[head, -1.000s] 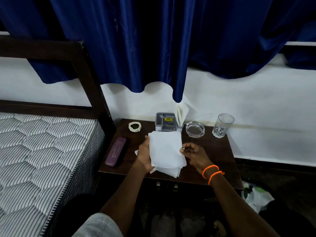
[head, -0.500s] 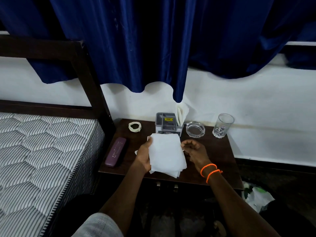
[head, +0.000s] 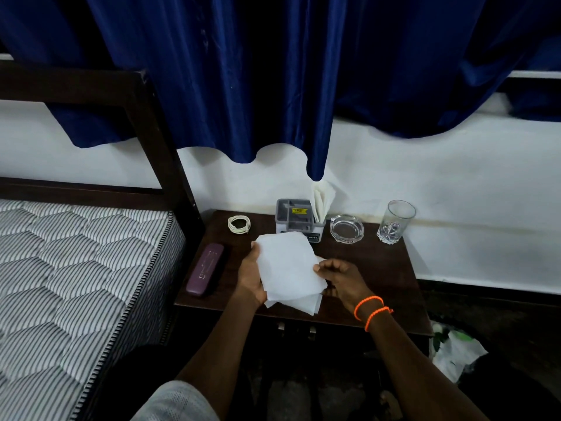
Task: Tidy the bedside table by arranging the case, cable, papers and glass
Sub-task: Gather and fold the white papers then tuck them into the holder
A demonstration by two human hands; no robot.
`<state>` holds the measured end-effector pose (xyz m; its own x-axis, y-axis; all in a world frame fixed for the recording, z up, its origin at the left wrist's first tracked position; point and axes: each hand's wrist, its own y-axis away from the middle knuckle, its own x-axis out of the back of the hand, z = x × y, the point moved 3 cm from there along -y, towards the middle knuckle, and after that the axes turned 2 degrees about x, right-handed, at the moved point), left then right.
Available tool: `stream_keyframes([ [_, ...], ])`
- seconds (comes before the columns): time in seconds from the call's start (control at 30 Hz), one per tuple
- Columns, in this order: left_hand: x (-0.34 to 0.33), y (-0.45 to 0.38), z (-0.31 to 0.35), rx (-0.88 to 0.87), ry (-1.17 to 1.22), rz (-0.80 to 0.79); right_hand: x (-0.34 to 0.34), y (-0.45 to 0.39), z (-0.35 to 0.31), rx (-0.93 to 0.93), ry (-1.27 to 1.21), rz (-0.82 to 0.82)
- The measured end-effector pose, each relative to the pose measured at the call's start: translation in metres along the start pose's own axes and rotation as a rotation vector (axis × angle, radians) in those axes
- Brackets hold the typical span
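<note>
Gripping the left edge of the white papers (head: 287,265), the left hand (head: 249,276) holds the loose stack above the bedside table (head: 376,268) — the right hand (head: 341,279) pinches the right edge, fingers curled. Left of the hands lies the purple case (head: 205,268) along the near-left edge. Farther back sit the coiled cable (head: 239,223), a grey organizer (head: 296,218), an ashtray (head: 346,227) and — far right — the glass (head: 395,221).

The person has 2 bare arms. The right wrist wears 2 bright orange bands (head: 372,311). A grey knitted sleeve (head: 179,402) covers the top of the left arm.
</note>
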<state>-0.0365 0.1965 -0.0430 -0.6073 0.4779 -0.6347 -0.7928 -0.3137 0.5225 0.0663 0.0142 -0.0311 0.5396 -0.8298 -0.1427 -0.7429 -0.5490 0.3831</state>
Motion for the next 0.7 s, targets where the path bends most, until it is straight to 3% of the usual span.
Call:
stream_keyframes([
  [0.23, -0.008, 0.009, -0.006, 0.016, -0.022, -0.059, -0.004, -0.003, 0.001, 0.01, -0.025, 0.05],
  [0.33, -0.009, 0.01, -0.009, 0.004, -0.086, -0.001, -0.008, -0.004, 0.002, -0.031, 0.027, 0.046],
  [0.57, 0.011, 0.016, 0.006, -0.079, -0.138, 0.075, 0.019, -0.012, -0.003, 0.008, 0.386, 0.489],
  [0.7, 0.025, 0.024, 0.018, -0.099, -0.158, 0.078, 0.027, -0.016, -0.004, 0.028, 0.645, 0.451],
])
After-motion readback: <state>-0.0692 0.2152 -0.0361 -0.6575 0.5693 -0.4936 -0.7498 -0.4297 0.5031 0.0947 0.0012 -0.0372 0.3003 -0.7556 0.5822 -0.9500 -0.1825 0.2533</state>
